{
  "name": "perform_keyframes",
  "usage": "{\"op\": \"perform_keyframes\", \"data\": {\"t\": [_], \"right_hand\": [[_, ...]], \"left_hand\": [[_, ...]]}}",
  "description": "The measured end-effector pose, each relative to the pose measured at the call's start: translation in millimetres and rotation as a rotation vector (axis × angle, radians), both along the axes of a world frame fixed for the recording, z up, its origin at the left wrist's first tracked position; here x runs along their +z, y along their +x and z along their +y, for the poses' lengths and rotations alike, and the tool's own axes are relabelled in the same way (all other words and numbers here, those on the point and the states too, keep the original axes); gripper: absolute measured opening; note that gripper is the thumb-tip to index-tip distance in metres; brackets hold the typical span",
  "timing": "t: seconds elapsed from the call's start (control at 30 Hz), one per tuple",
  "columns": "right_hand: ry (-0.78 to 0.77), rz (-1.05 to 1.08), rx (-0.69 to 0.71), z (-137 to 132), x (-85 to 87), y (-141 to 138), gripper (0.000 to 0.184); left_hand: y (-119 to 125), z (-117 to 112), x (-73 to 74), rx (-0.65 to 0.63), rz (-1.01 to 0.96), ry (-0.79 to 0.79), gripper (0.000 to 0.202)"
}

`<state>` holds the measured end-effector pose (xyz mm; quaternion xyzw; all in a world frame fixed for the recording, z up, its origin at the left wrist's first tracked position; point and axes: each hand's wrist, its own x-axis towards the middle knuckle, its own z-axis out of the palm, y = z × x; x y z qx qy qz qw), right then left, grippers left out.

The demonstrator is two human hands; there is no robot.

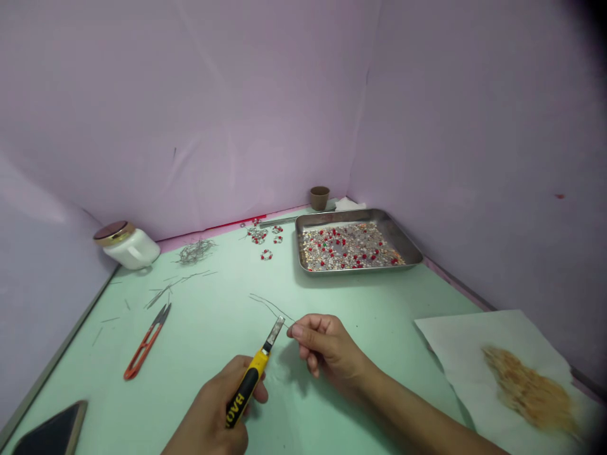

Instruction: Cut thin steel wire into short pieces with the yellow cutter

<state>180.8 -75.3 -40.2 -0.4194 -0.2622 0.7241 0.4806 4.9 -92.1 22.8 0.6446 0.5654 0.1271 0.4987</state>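
My left hand (222,404) is closed around a yellow-and-black utility knife (251,379), its metal tip pointing up and away. Thumb and fingertips of my right hand (327,344) pinch a thin dark wire (269,302). The wire runs out to the left in a narrow loop, with part of it passing close to the knife's tip; whether they touch I cannot tell. Small rings of red and clear beads (266,255) lie further back. Red-handled thread snips (146,344) rest to the left, near loose wire pieces (165,292).
A metal tray (360,272) holds many small red and pale beads. Behind it stands a brown cup (319,198). A white lidded mug (133,249) and a wire tangle (195,251) sit left. A phone (52,430) lies front left, white paper (436,335) right.
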Motion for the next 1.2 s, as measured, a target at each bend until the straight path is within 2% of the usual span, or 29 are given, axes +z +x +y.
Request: {"op": "perform_keyframes", "data": {"t": [0.17,0.4,0.53,0.6,0.8,0.97,1.1,1.2], "right_hand": [[-0.002,-0.008,0.002,1,-2.7,0,0.024],[0.029,-0.116,-0.028,0,0.3,1,0.025],[0.021,-0.155,-0.080,1,1.9,2,0.025],[0.007,-0.138,-0.088,1,1.5,3,0.024],[-0.032,-0.073,-0.070,0,-0.7,2,0.022],[-0.032,-0.107,-0.049,0,-1.6,-2,0.023],[-0.006,-0.116,-0.040,-1,-2.8,-3,0.024],[0.001,-0.105,-0.052,0,-2.1,0,0.024]], "left_hand": [[-10,6,0.9,0.113,-0.065,0.017,0.024],[-16,12,-6.4,0.134,-0.123,-0.054,0.029],[-25,18,-6.1,0.368,-0.188,-0.042,0.027],[-29,20,-5.0,0.409,-0.194,-0.024,0.030],[-23,12,-9.9,0.221,-0.157,-0.092,0.042],[-13,5,-13.4,0.104,-0.161,-0.087,0.042],[-5,4,-11.4,0.159,-0.139,-0.076,0.022],[-3,7,-8.3,0.186,-0.133,-0.086,0.020]]}}
